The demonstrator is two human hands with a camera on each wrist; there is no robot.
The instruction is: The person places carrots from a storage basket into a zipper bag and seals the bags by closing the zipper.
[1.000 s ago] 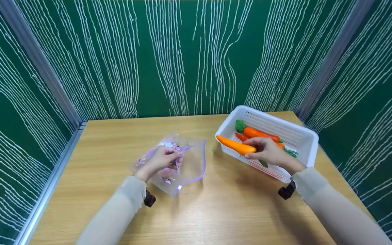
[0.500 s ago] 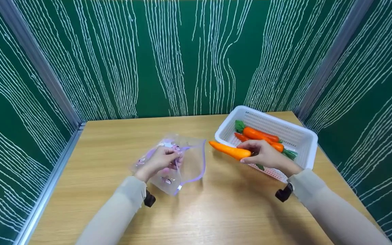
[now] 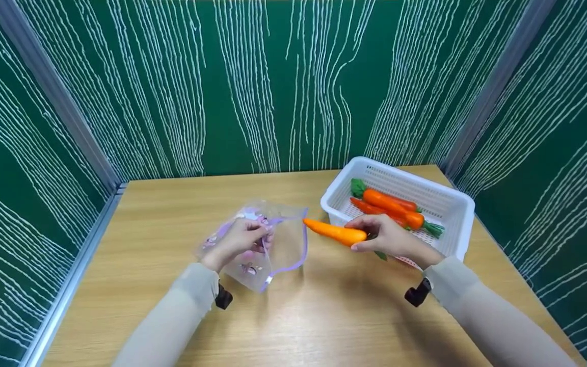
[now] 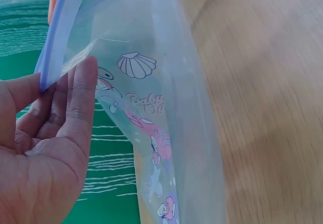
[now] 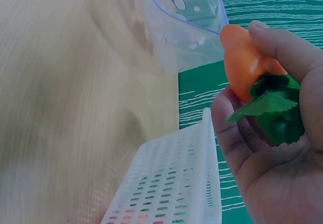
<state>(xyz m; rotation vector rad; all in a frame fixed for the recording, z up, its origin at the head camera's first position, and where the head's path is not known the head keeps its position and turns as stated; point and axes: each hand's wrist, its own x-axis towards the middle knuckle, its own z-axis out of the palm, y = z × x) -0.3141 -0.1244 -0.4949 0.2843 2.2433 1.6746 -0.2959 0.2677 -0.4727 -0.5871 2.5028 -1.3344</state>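
Observation:
My left hand (image 3: 245, 239) pinches the rim of a clear zip bag (image 3: 287, 244) with a purple edge and printed cartoon figures. The bag's mouth gapes toward the right. In the left wrist view, thumb and fingers hold the purple zip strip (image 4: 56, 37). My right hand (image 3: 388, 237) grips an orange carrot (image 3: 335, 232) at its thick end, tip pointing left at the bag's mouth edge. Whether the tip touches the bag, I cannot tell. Green leaves (image 5: 275, 110) on the carrot lie inside the right palm in the right wrist view.
A white perforated basket (image 3: 464, 214) stands at the back right, just behind my right hand. Inside lie several carrots, among them one with a leafy green top (image 3: 358, 187). Green walls with white lines (image 3: 314, 86) border the wooden table (image 3: 324, 316).
My right hand has carried the carrot left, from over the basket to the bag's mouth. The left hand and the bag have stayed nearly still.

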